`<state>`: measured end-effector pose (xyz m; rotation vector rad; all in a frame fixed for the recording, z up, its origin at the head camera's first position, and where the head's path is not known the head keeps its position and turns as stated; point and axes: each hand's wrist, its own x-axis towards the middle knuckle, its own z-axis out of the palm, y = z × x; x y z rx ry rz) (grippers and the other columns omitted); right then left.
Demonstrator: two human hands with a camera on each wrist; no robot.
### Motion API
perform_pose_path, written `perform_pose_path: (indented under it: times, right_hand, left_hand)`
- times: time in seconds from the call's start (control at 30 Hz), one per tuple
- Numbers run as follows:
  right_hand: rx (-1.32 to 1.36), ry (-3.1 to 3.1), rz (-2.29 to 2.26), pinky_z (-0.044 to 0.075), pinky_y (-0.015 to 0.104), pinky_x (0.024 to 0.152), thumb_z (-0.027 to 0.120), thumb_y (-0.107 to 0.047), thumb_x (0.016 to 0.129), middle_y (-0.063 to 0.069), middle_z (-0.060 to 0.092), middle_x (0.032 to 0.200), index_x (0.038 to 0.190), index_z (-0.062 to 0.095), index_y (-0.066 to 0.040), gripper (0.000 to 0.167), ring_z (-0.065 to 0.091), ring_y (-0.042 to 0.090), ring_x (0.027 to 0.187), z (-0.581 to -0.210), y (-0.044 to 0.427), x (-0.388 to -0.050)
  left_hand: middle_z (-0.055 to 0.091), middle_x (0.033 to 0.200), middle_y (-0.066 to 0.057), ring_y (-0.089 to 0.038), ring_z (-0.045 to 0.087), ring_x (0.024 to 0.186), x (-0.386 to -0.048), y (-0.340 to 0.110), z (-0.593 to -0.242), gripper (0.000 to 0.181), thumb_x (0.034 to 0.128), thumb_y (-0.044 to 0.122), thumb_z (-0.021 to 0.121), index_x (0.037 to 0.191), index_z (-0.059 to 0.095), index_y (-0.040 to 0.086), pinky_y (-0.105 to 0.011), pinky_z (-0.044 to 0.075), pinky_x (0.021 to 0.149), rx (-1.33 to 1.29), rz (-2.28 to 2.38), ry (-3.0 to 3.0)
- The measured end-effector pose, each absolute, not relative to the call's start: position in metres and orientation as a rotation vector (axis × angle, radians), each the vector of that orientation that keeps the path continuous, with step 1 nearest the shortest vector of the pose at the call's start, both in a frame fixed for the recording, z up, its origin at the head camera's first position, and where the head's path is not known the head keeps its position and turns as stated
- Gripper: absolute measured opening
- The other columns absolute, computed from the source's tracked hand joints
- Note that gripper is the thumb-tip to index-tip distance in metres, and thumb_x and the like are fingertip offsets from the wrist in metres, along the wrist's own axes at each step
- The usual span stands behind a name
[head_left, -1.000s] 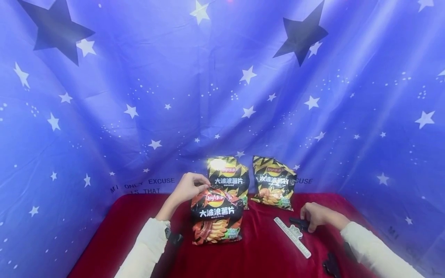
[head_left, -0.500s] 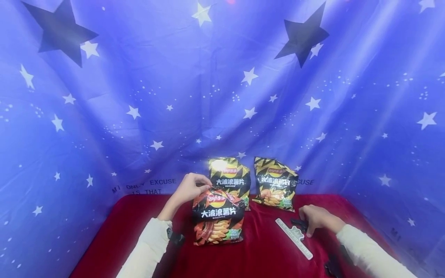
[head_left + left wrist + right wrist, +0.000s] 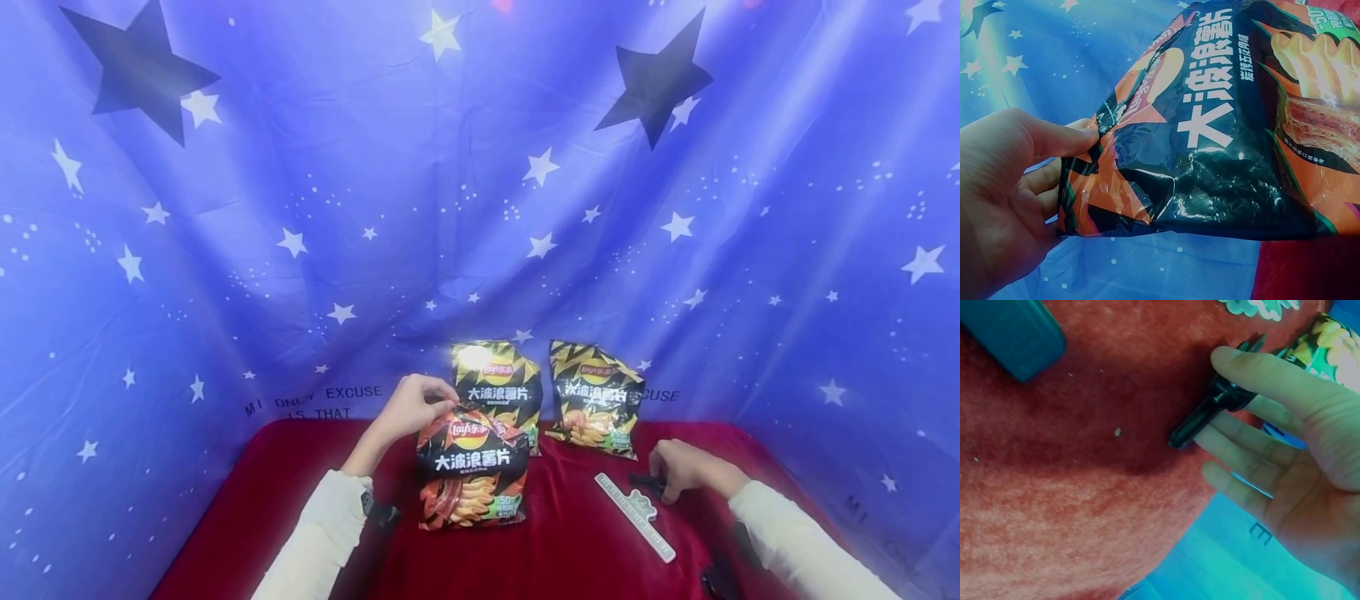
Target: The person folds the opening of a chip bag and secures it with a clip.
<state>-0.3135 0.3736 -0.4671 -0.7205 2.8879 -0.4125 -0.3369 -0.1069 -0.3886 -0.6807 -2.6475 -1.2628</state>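
At the middle of the table, a black and red bag of potato chips point(image 3: 472, 471) stands upright. My left hand point(image 3: 416, 407) pinches its upper left corner between thumb and fingers, as the left wrist view of the bag point(image 3: 1222, 137) shows closely. To the right, my right hand point(image 3: 682, 468) holds a small black clip point(image 3: 1213, 409) between thumb and fingertips, low over the red cloth. The clip's far end is partly covered by the thumb. Beside that hand lies a pale, ruler-like clip point(image 3: 636, 517) with a scalloped grip.
Two yellow and black chip bags, a left one point(image 3: 528, 412) partly behind the red one and a right one point(image 3: 596, 408), stand at the back. A dark object point(image 3: 716, 583) lies near the right front. Blue star-printed cloth point(image 3: 420, 208) hangs behind the red-covered table point(image 3: 570, 558).
The head view has drifted slightly, so everything sits a little further right and lower. Both hands keep their holds on the chip bag and the black clip, with hardly any movement.
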Motion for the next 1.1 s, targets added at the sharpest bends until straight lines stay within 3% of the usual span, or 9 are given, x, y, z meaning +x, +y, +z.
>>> perform_pose_path:
  times: [0.53, 1.1]
  right_hand:
    - [-0.614, 2.950, -0.496, 0.047, 0.023, 0.051, 0.077, 0.007, 0.056, -0.002, 0.064, 0.064, 0.073, 0.069, -0.004, 0.021, 0.052, 0.009, 0.058, -0.457, 0.376, -0.321]
    - [-0.580, 3.022, -0.472, 0.057, 0.034, 0.065, 0.087, 0.007, 0.055, 0.007, 0.073, 0.079, 0.086, 0.073, 0.003, 0.034, 0.063, 0.017, 0.072, -0.460, 0.373, -0.332]
  left_hand:
    - [0.079, 0.091, -0.003, -0.010, 0.069, 0.082, -0.336, -0.107, -0.389, 0.010, 0.0894, 0.003, 0.074, 0.090, 0.079, 0.012, -0.035, 0.057, 0.085, -0.683, -1.290, -2.658]
    - [0.079, 0.091, -0.003, -0.011, 0.070, 0.082, -0.338, -0.108, -0.388, 0.010, 0.0893, 0.003, 0.074, 0.090, 0.079, 0.012, -0.033, 0.057, 0.082, -0.692, -1.295, -2.654]
